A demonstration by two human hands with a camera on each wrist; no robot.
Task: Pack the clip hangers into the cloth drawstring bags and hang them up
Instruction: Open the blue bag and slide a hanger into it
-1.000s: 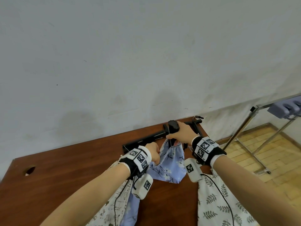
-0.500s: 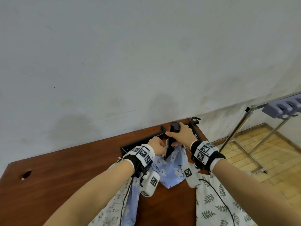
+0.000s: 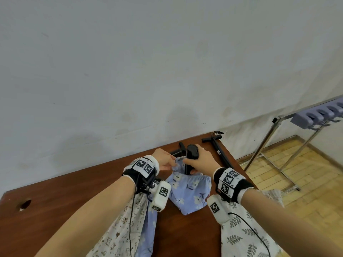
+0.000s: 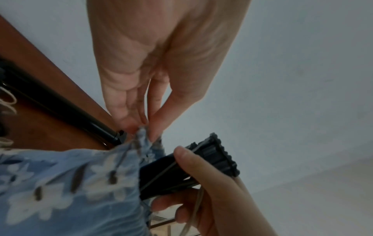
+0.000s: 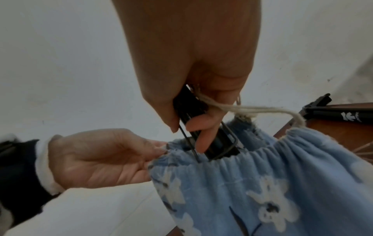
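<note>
Above the brown bench (image 3: 78,197), the left hand (image 3: 163,161) pinches the blue floral bag (image 3: 189,191) at its rim — the right hand (image 3: 199,160) grips a black clip hanger (image 3: 193,152) half inside.

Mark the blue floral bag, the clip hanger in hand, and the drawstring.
blue floral bag (image 5: 252,183), right wrist view, front cloth panel.
clip hanger (image 4: 214,153), left wrist view, ridged clip end.
drawstring (image 5: 262,109), right wrist view, loose cord.
</note>
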